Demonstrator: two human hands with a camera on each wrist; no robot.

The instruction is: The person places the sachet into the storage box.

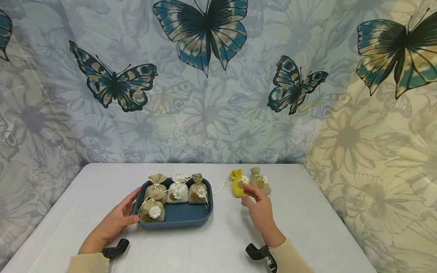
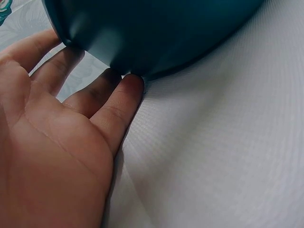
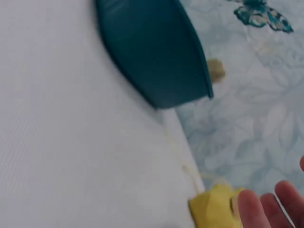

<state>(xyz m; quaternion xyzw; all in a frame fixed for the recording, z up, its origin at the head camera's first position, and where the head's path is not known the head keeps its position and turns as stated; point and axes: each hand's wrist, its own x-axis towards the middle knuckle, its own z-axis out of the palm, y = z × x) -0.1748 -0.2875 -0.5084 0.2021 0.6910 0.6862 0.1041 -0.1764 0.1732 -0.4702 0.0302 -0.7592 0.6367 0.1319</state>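
A dark teal tray (image 1: 186,223) holds several small drawstring pouches: a white pouch (image 1: 178,187), and beige ones including a front-left pouch (image 1: 152,206) with a white daisy. My left hand (image 1: 117,222) rests against the tray's left end, its fingertips (image 2: 129,88) touching the outer wall low down and the thumb at the front corner. To the right of the tray, my right hand (image 1: 261,210) is beside a yellow pouch (image 1: 237,187), fingers loosely bent and overlapping it in the head view. Nothing shows between those fingers. Behind them stands another beige pouch (image 1: 256,176).
A white cloth (image 1: 222,250) covers the table. Beyond its back edge hangs a curtain (image 1: 211,125) printed with butterflies and flowers. The yellow pouch's thin cord (image 1: 222,187) trails toward the tray. A black device (image 1: 116,248) is worn on each wrist.
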